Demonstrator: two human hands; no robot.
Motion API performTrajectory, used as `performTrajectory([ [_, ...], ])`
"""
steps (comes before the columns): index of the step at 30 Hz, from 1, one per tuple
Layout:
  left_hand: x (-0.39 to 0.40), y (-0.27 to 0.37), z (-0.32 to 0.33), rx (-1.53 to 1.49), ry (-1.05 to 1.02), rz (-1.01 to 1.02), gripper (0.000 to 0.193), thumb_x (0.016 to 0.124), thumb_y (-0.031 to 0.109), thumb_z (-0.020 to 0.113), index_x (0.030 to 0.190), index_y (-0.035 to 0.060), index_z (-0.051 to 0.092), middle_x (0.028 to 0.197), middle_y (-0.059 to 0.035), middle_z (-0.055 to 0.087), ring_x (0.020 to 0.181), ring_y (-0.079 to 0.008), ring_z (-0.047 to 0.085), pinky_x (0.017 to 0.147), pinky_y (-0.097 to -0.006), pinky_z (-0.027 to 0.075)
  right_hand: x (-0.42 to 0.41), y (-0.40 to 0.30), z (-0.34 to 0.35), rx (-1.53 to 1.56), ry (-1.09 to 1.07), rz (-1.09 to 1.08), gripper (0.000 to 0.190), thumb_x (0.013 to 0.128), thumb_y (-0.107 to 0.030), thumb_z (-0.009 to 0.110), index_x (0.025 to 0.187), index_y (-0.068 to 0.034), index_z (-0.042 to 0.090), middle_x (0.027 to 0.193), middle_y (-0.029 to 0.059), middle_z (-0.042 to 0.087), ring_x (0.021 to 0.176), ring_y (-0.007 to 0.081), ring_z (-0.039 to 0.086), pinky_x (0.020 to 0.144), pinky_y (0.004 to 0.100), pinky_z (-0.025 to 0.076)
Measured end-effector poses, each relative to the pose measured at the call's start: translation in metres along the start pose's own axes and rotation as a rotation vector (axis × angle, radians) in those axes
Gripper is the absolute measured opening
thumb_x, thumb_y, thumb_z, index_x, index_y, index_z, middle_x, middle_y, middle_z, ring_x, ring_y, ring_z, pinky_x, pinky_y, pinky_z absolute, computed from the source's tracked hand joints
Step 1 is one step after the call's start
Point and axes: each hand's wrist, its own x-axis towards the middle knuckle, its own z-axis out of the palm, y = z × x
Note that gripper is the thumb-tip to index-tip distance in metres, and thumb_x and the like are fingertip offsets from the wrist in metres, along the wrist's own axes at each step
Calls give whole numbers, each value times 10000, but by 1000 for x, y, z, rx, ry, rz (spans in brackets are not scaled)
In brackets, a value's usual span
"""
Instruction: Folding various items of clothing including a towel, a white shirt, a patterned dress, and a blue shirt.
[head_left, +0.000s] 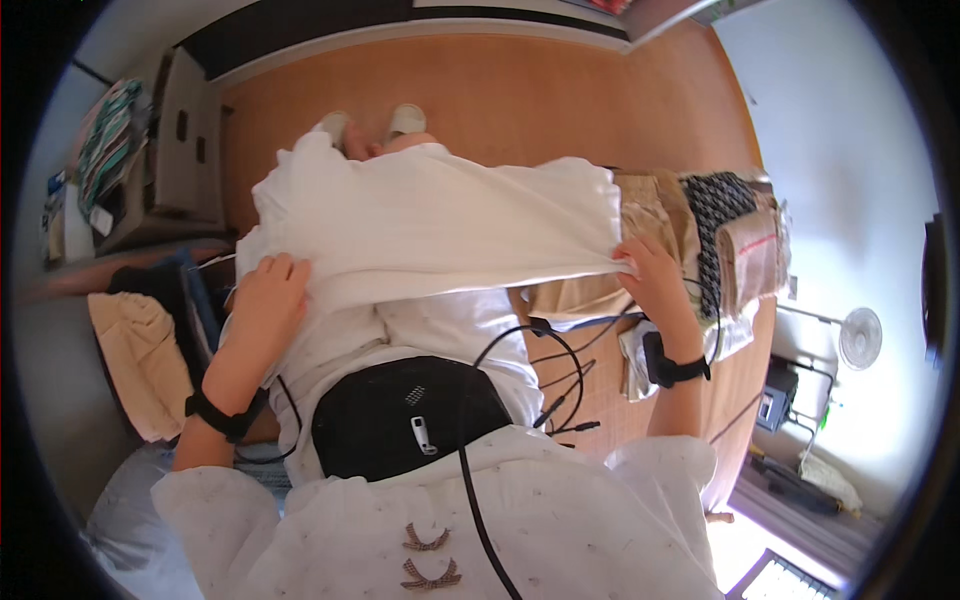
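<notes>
A white cloth garment (450, 217) lies stretched sideways over my lap, its near edge running between both hands. At its right end, my right hand (646, 274) pinches the corner between thumb and fingers. My left hand (271, 296) rests on the garment's left part with fingers curled down over the fabric; the fingertips are partly hidden, so its hold cannot be made out. Each wrist wears a black strap. Beyond the garment's right edge lie tan trousers (651, 202), partly covered by it.
Right of the trousers lie a black-and-white patterned cloth (716, 217) and a folded pinkish-brown cloth (750, 259). Black cables (577, 367) hang and lie to my right. Folded beige fabric (142, 360) is at left, below a grey cabinet (191, 142). A fan (859, 339) stands far right.
</notes>
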Motion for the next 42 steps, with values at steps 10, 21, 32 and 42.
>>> performTrajectory([
  [10,-33,-4,-42,10,157,-33,202,689,40,557,891,50,560,741,-115,505,709,-278,536,609,-365,442,-18,-3,-6,-37,157,-17,269,614,56,614,842,-53,522,836,103,535,776,313,544,648,347,451],
  [21,-23,-11,-54,-211,-176,23,231,762,141,580,974,53,556,764,-129,531,724,-288,544,627,-381,438,-24,7,20,-82,-33,-49,259,622,54,606,845,-51,526,863,114,537,855,311,523,741,357,429],
  [32,84,-64,-58,-183,-218,-140,328,794,104,566,1092,-16,498,917,-168,545,835,-272,534,739,-343,424,-13,1,-1,208,-208,-7,335,718,-156,691,1014,-57,568,844,98,594,784,240,553,690,306,445],
  [42,146,-118,22,-321,-12,-345,498,857,277,497,1261,7,389,1251,-195,446,1130,-301,457,942,-344,359,87,38,25,26,63,366,396,780,-324,614,997,-1,542,826,143,596,751,266,565,654,330,444],
])
